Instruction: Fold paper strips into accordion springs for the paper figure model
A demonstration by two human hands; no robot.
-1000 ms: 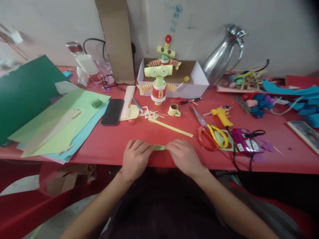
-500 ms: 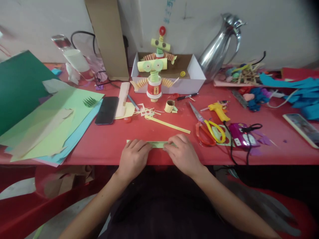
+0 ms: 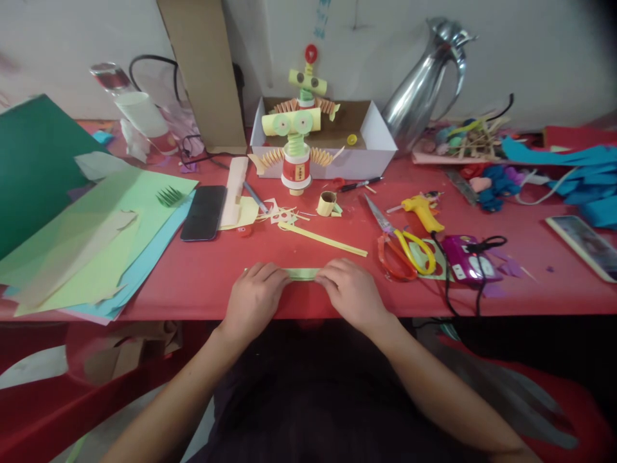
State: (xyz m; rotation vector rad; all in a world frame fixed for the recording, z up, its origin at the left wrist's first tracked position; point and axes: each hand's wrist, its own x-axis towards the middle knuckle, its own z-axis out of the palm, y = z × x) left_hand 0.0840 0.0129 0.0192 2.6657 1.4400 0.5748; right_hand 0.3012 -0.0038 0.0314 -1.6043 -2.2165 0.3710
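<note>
A light green paper strip (image 3: 303, 274) lies crosswise near the table's front edge, apparently folded along its length. My left hand (image 3: 258, 294) pinches its left part and my right hand (image 3: 351, 289) pinches its right part, fingers pressed together over the paper. Just beyond the strip rests a long narrow yellow paper strip (image 3: 325, 240). Farther back are a small rolled paper ring (image 3: 326, 204) and a paper-and-cup robot figure (image 3: 295, 161) with pleated arms.
Scissors (image 3: 402, 251), a yellow glue gun (image 3: 424, 214) and a purple power box (image 3: 467, 257) with cords sit at right. Green paper sheets (image 3: 130, 231) and a dark phone (image 3: 204, 213) lie left. Behind stand a white box (image 3: 366, 161) and a metal jug (image 3: 424, 83).
My fingers have shifted slightly on the green strip, and its middle looks flatter and lighter. Both hands stay at its ends; the whole view has moved a little.
</note>
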